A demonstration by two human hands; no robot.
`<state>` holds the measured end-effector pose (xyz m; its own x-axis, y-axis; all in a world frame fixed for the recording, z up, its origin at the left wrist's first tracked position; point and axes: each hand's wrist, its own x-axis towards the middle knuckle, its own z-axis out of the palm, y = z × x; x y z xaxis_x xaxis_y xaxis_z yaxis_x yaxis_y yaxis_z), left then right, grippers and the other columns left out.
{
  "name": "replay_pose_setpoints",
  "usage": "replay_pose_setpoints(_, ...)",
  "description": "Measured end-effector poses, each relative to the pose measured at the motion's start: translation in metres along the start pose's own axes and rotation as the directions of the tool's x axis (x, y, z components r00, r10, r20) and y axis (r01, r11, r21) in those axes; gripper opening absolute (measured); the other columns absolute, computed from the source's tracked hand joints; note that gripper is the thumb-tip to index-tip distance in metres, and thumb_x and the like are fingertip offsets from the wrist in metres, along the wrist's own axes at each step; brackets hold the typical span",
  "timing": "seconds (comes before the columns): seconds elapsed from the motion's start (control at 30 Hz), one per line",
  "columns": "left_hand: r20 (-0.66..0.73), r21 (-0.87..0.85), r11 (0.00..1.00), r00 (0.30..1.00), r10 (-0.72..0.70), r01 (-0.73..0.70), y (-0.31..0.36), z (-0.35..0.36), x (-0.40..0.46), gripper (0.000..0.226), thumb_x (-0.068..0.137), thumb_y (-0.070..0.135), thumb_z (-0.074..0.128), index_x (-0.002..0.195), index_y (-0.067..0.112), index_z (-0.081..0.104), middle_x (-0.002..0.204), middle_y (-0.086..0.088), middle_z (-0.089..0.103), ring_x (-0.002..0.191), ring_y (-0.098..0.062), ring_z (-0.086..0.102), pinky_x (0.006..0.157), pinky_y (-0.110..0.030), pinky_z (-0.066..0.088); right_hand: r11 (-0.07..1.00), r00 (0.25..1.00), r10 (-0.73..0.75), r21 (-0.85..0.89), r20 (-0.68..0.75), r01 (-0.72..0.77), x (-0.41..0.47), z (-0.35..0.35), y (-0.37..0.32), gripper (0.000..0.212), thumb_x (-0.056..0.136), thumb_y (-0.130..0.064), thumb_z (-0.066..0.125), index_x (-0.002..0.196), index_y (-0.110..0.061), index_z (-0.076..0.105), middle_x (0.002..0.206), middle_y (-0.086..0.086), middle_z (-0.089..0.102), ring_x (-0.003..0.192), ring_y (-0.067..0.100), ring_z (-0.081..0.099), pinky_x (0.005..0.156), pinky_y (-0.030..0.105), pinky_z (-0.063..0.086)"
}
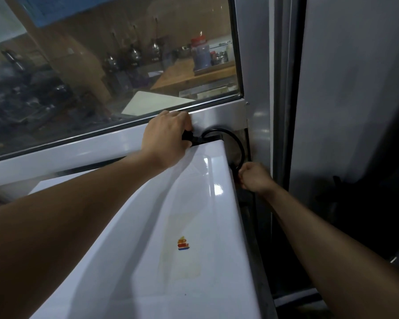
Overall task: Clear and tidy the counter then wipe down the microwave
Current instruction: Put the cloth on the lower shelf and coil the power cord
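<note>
Left hand [168, 137] grips the black plug [189, 138], right hand [255, 177] pinches the black rubber cord [238, 146] behind the glossy white microwave [182, 226]; best pull gently, straight.

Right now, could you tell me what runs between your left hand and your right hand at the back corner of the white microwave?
In the head view, a black cable loops from left hand round the microwave's corner to right hand.

cable [238, 146] behind microwave [194, 226], below window [101, 65]
</note>
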<state>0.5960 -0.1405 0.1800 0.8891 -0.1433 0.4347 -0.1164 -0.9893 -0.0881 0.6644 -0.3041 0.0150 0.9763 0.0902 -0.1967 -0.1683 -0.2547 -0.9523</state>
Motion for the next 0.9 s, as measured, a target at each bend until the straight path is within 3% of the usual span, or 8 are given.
replay_pose_setpoints(0.1,0.005,-0.002,1.0,1.0,-0.011,0.011,0.0,0.0,0.0,0.022,0.077,0.015,0.068,0.097,0.016,0.06,0.1,-0.003,0.063,0.095,-0.028,0.052,0.069,-0.029,0.03,0.999,0.999,-0.012,-0.032,0.05,0.013,-0.003,-0.004,0.001,0.034,0.086,0.005,0.041,0.058,-0.014,0.046,0.062,0.005,0.045,0.066,0.021,0.046,0.065,0.031,0.038)
replay_pose_setpoints(0.23,0.014,-0.001,1.0,0.999,-0.03,0.03,0.0,0.0,0.0,0.024,0.077,0.014,0.068,0.099,0.016,0.06,0.102,-0.003,0.063,0.097,-0.027,0.052,0.069,-0.028,0.031,1.0,0.994,-0.019,-0.02,0.104,0.021,-0.008,-0.012,0.006,0.032,0.083,0.004,0.044,0.061,-0.02,0.04,0.064,0.001,0.039,0.058,0.015,0.036,0.054,0.025,0.029)
replay_pose_setpoints(0.37,0.021,-0.003,0.999,0.999,-0.039,0.039,0.002,0.0,0.0,0.025,0.078,0.015,0.069,0.102,0.017,0.06,0.104,-0.002,0.062,0.1,-0.026,0.05,0.072,-0.03,0.036,1.0,0.994,-0.021,-0.007,0.108,0.022,-0.018,-0.018,0.004,0.014,0.089,-0.005,0.053,0.096,-0.016,0.048,0.079,0.002,0.05,0.069,0.013,0.046,0.064,0.025,0.038)
replay_pose_setpoints(0.43,0.022,-0.014,0.999,0.999,-0.042,0.043,0.003,0.0,0.0,0.026,0.079,0.016,0.069,0.103,0.018,0.061,0.105,-0.002,0.061,0.102,-0.025,0.049,0.075,-0.033,0.041,0.999,0.995,-0.028,-0.017,0.094,0.03,-0.027,-0.021,0.001,0.032,0.09,-0.009,0.058,0.12,-0.011,0.046,0.094,0.008,0.058,0.084,0.018,0.053,0.076,0.026,0.04)
replay_pose_setpoints(0.5,0.021,-0.022,0.999,0.999,-0.044,0.045,0.003,0.0,0.0,0.026,0.08,0.016,0.069,0.104,0.018,0.061,0.106,-0.001,0.06,0.104,-0.024,0.048,0.077,-0.034,0.043,0.992,0.997,-0.075,-0.105,0.011,0.076,-0.039,-0.026,-0.007,0.043,0.089,-0.013,0.061,0.129,-0.006,0.045,0.11,0.012,0.06,0.1,0.021,0.055,0.083,0.023,0.038)
replay_pose_setpoints(0.63,0.023,-0.027,0.999,0.999,-0.043,0.044,0.002,0.001,0.0,0.026,0.08,0.016,0.069,0.104,0.018,0.06,0.106,-0.001,0.059,0.105,-0.023,0.047,0.075,-0.033,0.042,0.961,0.986,-0.146,-0.249,-0.077,0.123,-0.056,-0.032,-0.023,0.043,0.092,-0.013,0.054,0.134,-0.013,0.044,0.122,0.009,0.057,0.103,0.023,0.054,0.08,0.021,0.036)
replay_pose_setpoints(0.8,0.02,-0.035,0.998,0.999,-0.045,0.045,0.0,0.0,0.0,0.027,0.08,0.016,0.069,0.105,0.02,0.059,0.108,0.001,0.058,0.107,-0.022,0.046,0.074,-0.031,0.04,0.971,0.995,-0.09,-0.218,0.041,0.097,-0.051,-0.022,-0.026,0.057,0.089,0.002,0.042,0.141,-0.02,0.035,0.11,0.01,0.063,0.098,0.026,0.06,0.074,0.028,0.048)
replay_pose_setpoints(0.9,0.021,-0.038,0.998,0.999,-0.044,0.045,-0.002,-0.001,-0.001,0.027,0.08,0.016,0.069,0.105,0.02,0.059,0.107,0.001,0.058,0.106,-0.022,0.046,0.074,-0.032,0.04,0.974,0.993,-0.087,-0.202,0.079,0.101,-0.052,-0.024,-0.027,0.058,0.09,0.003,0.041,0.143,-0.019,0.032,0.115,0.011,0.062,0.094,0.022,0.058,0.068,0.023,0.044)
